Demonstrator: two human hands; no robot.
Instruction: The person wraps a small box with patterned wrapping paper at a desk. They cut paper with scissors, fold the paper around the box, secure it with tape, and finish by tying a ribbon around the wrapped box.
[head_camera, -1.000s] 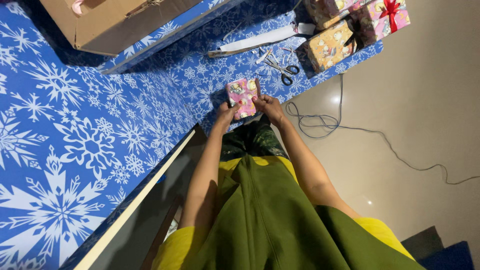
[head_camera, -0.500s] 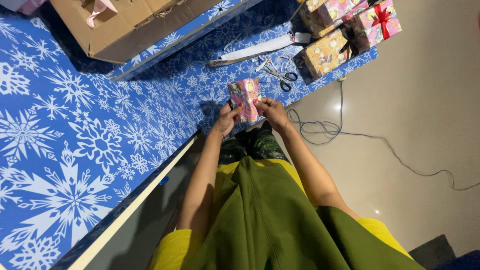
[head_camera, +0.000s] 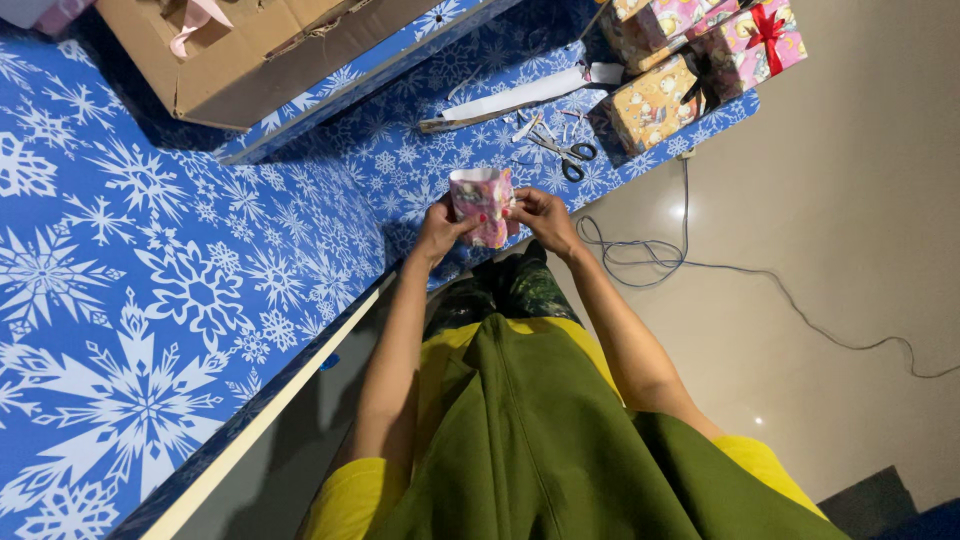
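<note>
A small box wrapped in pink patterned paper (head_camera: 482, 203) is held up between both hands above the near edge of the blue snowflake-covered table (head_camera: 180, 260). My left hand (head_camera: 439, 228) grips its left side. My right hand (head_camera: 540, 215) grips its right side, fingers on the paper's open end. The top of the wrap stands open with white inner paper showing.
Scissors (head_camera: 562, 154) and a long white paper strip (head_camera: 520, 98) lie on the table beyond the box. Wrapped gift boxes (head_camera: 700, 60), one with a red bow, sit at the far right corner. A cardboard box (head_camera: 250, 50) stands far left. A grey cable (head_camera: 700, 270) trails on the floor.
The pink wrapped box has been lifted and turned between the hands, its open end now facing up. The view shifted slightly.
</note>
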